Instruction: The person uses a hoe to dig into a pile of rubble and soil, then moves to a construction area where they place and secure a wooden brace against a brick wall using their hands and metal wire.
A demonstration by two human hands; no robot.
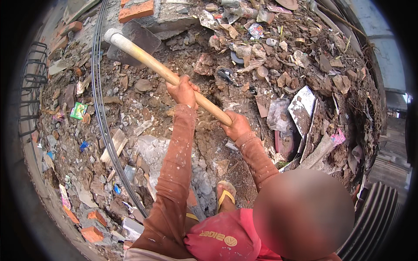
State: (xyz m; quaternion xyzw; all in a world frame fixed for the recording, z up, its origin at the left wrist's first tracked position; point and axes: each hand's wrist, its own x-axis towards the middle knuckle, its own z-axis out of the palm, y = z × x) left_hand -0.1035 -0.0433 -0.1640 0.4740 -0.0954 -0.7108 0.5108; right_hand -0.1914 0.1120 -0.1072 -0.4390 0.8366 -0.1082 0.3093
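Observation:
A long-handled hoe [146, 58] slants across the upper middle of the view. Its wide grey metal blade [146, 38] is at the far left end, over soil beside a concrete slab. My left hand [183, 92] is closed round the wooden handle about halfway along. Nearer to me and to the right, my right hand [237, 126] grips the handle's lower end. Both forearms wear dusty reddish-brown sleeves. Whether the blade touches the ground, I cannot tell. Broken soil and rubble [209, 104] lie under the handle.
Several dark bars or cables [96, 82] run down the left side. Bent rebar [34, 87] stands at the far left edge. Bricks [136, 11] lie at the top, and a white broken board [301, 108] leans among litter on the right. Corrugated sheet [370, 222] borders the lower right. My sandalled foot [225, 195] rests on rubble.

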